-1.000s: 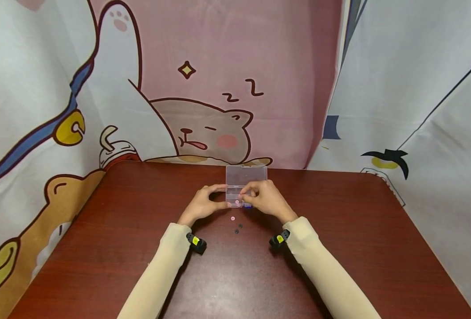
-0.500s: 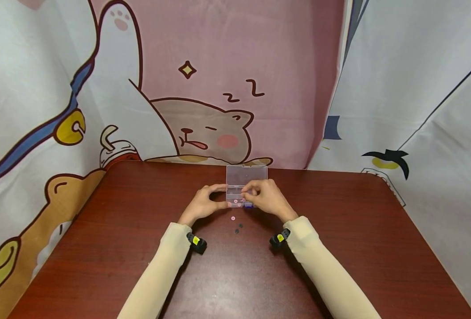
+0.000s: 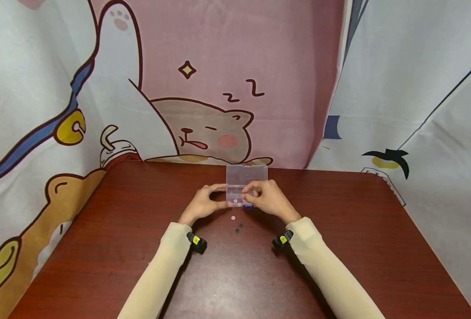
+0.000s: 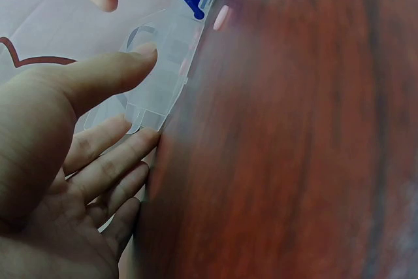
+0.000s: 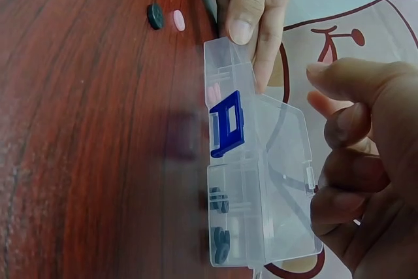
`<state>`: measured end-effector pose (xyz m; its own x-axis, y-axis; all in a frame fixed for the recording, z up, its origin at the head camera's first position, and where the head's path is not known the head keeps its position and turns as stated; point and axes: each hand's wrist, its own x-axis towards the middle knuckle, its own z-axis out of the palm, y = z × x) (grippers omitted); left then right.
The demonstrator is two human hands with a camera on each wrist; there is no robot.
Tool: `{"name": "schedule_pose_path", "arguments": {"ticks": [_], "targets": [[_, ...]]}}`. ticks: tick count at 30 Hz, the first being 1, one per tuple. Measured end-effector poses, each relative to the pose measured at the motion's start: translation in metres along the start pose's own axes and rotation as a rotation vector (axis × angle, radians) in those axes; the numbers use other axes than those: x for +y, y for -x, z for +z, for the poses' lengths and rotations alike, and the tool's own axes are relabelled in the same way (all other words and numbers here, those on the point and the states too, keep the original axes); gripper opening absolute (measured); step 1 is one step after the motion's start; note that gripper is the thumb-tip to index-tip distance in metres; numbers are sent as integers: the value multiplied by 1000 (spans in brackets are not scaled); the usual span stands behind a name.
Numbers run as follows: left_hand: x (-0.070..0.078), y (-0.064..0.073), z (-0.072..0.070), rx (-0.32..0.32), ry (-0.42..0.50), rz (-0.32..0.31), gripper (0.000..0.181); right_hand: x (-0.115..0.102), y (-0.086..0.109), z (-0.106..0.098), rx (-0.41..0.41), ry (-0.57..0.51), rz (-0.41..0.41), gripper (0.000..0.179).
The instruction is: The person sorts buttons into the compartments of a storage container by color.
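A small clear compartment box (image 3: 234,197) stands with its lid (image 3: 246,175) raised at the table's far side. My left hand (image 3: 202,204) holds its left end between thumb and fingers. Over the box's right half hovers my right hand (image 3: 268,199), fingers bent, thumb and index fingertips slightly apart; I see nothing between them. Pink buttons (image 5: 214,93) lie in a left compartment, and dark buttons (image 5: 221,245) sit in compartments at the other end. A blue latch (image 5: 227,124) is on the front. Outside lie one pink button (image 3: 233,218) and two dark buttons (image 3: 238,228).
The box stands on a reddish-brown wooden table (image 3: 227,283), close to its back edge. Behind the table hangs a printed cloth (image 3: 291,88) with cartoon animals. Both wrists carry small black cameras (image 3: 197,243).
My right hand has shifted slightly right and away from the pink buttons inside the box. The left hand keeps its hold on the box's end.
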<state>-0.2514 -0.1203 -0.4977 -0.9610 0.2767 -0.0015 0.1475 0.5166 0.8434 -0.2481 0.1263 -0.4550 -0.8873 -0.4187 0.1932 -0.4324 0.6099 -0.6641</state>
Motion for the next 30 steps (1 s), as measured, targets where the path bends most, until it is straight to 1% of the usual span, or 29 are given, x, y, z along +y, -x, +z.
{"name": "schedule_pose_path", "arguments": {"ticks": [8,18,26,30], "targets": [[1,1,0,-7,1,-3,61,1,4,1,-67,35,-20,18],[2,1,0,-7,-4,-3,61,2,12,1,-152,49,-48,48],[1,0,0,-7,3,-2,61,1,21,1,-218,63,-27,59],[0,0,0,-6,-4,5,61,1,23,1,-244,83,-33,62]]}}
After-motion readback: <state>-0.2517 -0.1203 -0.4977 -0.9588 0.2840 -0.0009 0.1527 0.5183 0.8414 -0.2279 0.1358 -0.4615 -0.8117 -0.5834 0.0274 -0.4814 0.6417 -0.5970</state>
